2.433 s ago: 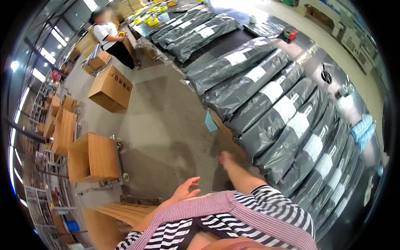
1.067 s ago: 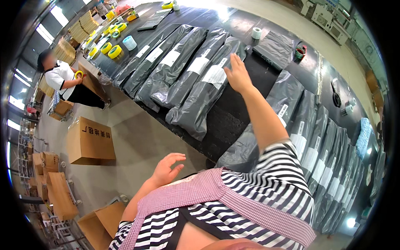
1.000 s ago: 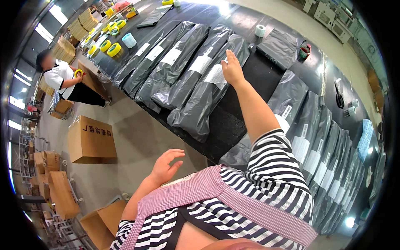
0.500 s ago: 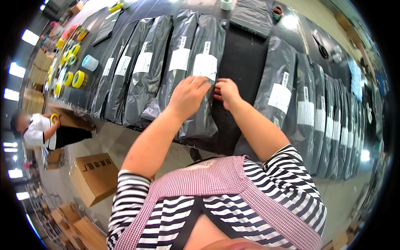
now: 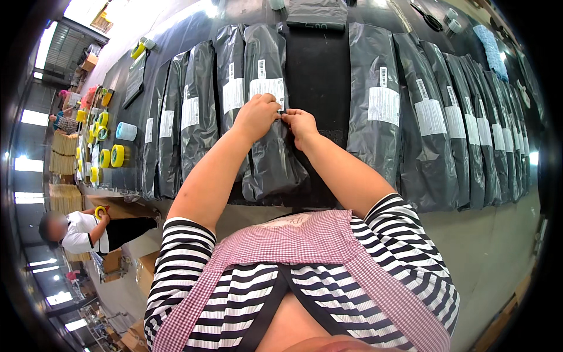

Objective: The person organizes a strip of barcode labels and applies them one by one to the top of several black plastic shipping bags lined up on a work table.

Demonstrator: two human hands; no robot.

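Note:
A dark grey plastic mailing bag [image 5: 273, 157] lies lengthwise before me on the black table. Its white shipping label [image 5: 267, 87] is stuck across the middle. My left hand [image 5: 258, 115] rests over the label's lower part, fingers curled together; what they grip is hidden. Close beside it, my right hand [image 5: 301, 125] pinches at the bag's right edge, thumb and forefinger nearly meeting the left fingertips. Several similar labelled bags lie side by side to the left, the nearest being a narrower bag [image 5: 230, 47] against this one.
To the right, another row of labelled bags starts with a wide bag [image 5: 373, 146]. A stack of flat grey bags [image 5: 316, 14] lies at the far side, with black scissors [image 5: 428, 17] farther right. Yellow tape rolls [image 5: 118, 155] stand at left. A person [image 5: 79, 233] holds tape beyond the table.
My view has swung, so the bags stand straighter in it. My right hand's fingers have closed into a pinch and come nearer the left fingertips. The bag stays in place.

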